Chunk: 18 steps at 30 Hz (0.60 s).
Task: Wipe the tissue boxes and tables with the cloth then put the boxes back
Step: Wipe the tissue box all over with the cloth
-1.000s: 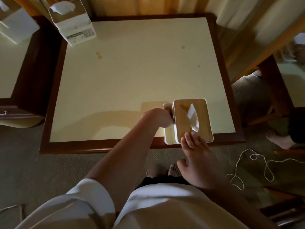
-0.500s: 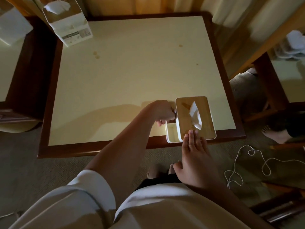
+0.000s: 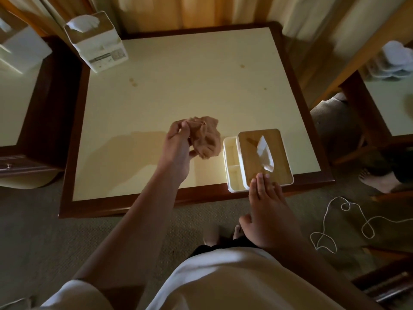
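A white tissue box with a wooden lid (image 3: 254,151) sits at the near right corner of the cream-topped table (image 3: 178,86), a tissue sticking out of its slot. My right hand (image 3: 266,211) lies flat, its straight fingertips pressing the near edge of the lid. My left hand (image 3: 178,151) is lifted above the table just left of the box and grips a crumpled tan cloth (image 3: 204,137). A second, taller white tissue box (image 3: 96,41) stands at the far left corner.
Another table with a white box (image 3: 20,50) stands at the left, and a third table (image 3: 393,101) at the right. A white cord (image 3: 335,220) lies on the carpet at the near right. Someone's bare foot (image 3: 377,180) shows at the right edge. Curtains hang behind.
My left hand has pulled away from the box's left side, moving left and up, and the bunched cloth now shows in it. My right hand stays on the lid.
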Tool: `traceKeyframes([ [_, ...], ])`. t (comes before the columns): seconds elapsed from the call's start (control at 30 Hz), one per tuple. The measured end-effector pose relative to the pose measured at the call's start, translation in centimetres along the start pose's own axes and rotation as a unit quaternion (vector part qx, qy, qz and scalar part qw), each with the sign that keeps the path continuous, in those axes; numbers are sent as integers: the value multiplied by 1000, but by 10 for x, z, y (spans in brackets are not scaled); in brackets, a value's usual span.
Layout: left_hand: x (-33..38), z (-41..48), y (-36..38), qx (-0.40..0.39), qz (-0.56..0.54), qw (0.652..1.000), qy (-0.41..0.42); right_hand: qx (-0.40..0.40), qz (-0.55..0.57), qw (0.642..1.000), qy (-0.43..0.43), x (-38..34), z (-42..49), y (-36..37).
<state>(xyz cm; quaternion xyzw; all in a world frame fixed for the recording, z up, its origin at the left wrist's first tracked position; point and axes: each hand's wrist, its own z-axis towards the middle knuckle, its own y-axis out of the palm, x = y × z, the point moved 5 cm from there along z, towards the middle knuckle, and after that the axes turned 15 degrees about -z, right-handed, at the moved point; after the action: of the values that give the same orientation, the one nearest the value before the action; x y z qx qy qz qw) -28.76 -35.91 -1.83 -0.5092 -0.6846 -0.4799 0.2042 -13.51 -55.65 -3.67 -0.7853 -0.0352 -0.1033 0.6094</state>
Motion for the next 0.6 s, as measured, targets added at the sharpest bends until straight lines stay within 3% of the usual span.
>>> traceKeyframes([
  [0.07, 4, -3, 5, -78, 6, 997, 2, 5, 1, 1000, 1, 0, 0, 0],
  [0.13, 1, -9, 7, -106, 19, 994, -16, 10, -1, 1000, 0, -1, 1, -1],
  [0.3, -18, -20, -9, -19, 11, 999, -35, 20, 0, 1000, 2, -1, 3, -4],
  [0.4, -23, -27, -9, 0, 85, 996, -31, 20, 4, 1000, 2, 0, 3, -4],
  [0.6, -17, -51, 12, -83, 179, 973, 119, 33, 30, 999, 8, 0, 3, -2],
])
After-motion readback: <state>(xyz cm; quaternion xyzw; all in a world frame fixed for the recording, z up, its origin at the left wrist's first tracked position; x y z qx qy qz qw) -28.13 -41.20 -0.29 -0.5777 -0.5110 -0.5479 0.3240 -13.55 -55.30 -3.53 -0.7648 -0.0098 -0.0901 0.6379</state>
